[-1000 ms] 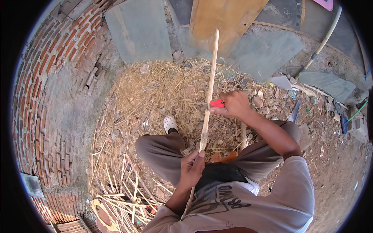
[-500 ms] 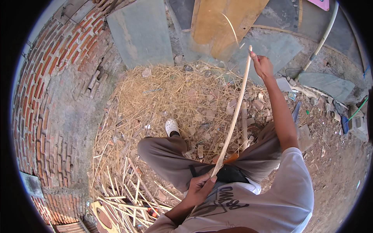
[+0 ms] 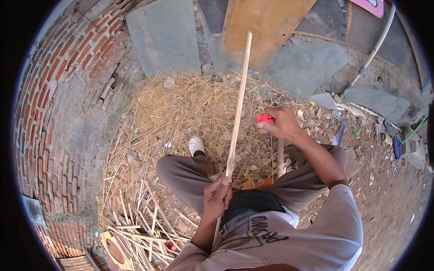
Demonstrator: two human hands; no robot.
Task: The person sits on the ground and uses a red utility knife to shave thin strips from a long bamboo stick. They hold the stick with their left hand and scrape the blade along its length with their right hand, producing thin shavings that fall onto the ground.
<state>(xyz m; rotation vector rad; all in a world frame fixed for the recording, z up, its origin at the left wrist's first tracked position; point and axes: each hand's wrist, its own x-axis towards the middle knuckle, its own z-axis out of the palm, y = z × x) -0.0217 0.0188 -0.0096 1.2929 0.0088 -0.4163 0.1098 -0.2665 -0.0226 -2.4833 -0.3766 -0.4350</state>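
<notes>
Lettering [image 3: 272, 236], dark, crosses the pale grey shirt [image 3: 318, 246]. The left hand [image 3: 217, 197] clamps a long, pale wooden strip [image 3: 238, 115], its lower end hard to make out; open room separates it from the right hand [image 3: 284, 123], closed on a red-handled tool [image 3: 266, 119]. Beyond, a pink panel [image 3: 378, 11] is cut off above.

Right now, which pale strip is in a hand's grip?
The long strip in the left hand; the other strips lie loosely heaped on the ground at the picture's lower left.
</notes>
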